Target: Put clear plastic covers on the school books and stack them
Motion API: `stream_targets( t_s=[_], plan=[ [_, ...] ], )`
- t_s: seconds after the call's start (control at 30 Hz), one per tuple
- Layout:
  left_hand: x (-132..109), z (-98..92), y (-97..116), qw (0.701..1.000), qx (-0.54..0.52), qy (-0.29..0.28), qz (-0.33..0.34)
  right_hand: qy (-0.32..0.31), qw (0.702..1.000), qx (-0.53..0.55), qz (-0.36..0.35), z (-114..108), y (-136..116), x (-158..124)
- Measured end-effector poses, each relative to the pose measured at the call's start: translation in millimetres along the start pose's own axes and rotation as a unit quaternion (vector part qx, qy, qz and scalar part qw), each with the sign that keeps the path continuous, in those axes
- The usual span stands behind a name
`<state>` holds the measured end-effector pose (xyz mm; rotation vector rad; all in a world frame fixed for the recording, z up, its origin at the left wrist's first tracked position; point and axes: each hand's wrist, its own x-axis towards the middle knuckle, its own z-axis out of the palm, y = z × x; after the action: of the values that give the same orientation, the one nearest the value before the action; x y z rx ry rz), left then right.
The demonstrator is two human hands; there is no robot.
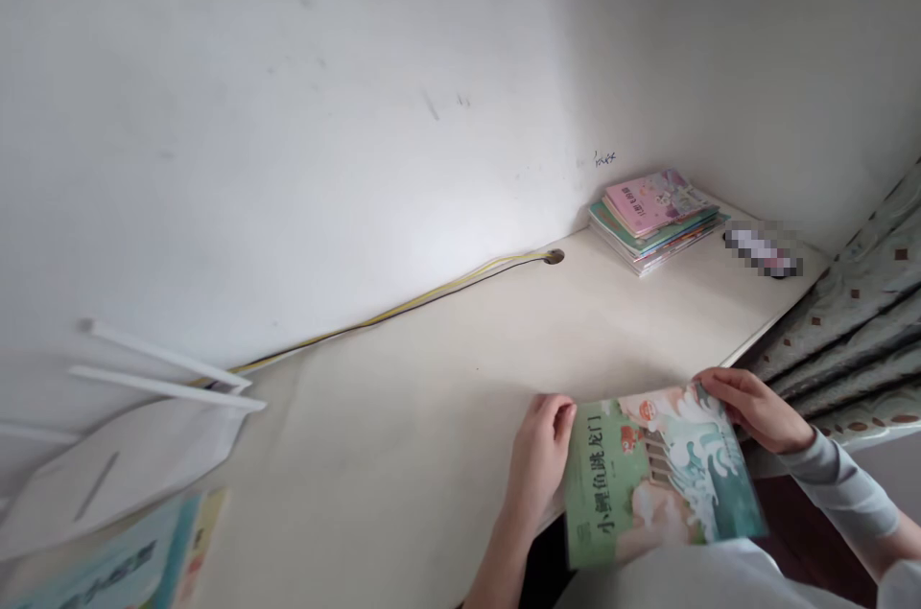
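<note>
A green illustrated book (658, 475) with dark characters along its left side is held up at the near edge of the white desk (374, 456). My left hand (543, 446) grips its upper left corner, fingers curled round the edge. At the upper right corner my right hand (752, 403) pinches the book between thumb and fingers. The cover faces up toward me, its characters turned sideways. Whatever lies directly beneath the book is hidden.
A book stack (658, 216), pink one on top, sits at the back right beside a pixelated object (763, 249). Cables (389, 314) run along the wall to a desk hole. A white router (136, 456) and a blue book (136, 556) are at left; a curtain (856, 321) hangs right.
</note>
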<state>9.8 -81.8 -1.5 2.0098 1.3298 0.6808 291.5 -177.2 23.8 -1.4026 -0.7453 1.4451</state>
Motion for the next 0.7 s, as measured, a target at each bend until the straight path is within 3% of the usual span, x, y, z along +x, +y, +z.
stream_targets(
  t_s=[0.07, 0.13, 0.3, 0.4, 0.57, 0.67, 0.7],
  plan=[
    [0.2, 0.4, -0.3, 0.993, -0.1, 0.039, -0.045, -0.001, 0.999, 0.032, -0.033, 5.0, -19.6, 8.7],
    [-0.2, 0.9, 3.1, 0.972, -0.216, 0.034, -0.086, -0.003, 0.996, 0.064, -0.061, 8.3, -39.8, 22.8],
    [8.0, 0.3, 23.5, 0.855, -0.467, -0.151, -0.168, 0.04, 0.986, 0.119, -0.108, -0.7, -83.3, 76.7],
    [34.2, -3.8, 39.0, 0.811, -0.531, -0.164, -0.181, 0.073, 0.979, 0.144, -0.122, -17.7, -104.8, 113.9],
    [109.8, -1.5, 62.5, 0.808, -0.554, -0.151, -0.131, 0.143, 0.976, 0.024, -0.161, -51.6, -145.0, 171.4],
    [155.6, 14.2, 74.7, 0.815, -0.547, -0.158, -0.105, 0.181, 0.97, -0.039, -0.157, -70.2, -175.3, 208.8],
    [169.7, 21.0, 78.9, 0.832, -0.526, -0.153, -0.088, 0.195, 0.967, -0.064, -0.152, -76.0, -185.9, 222.4]
  ],
)
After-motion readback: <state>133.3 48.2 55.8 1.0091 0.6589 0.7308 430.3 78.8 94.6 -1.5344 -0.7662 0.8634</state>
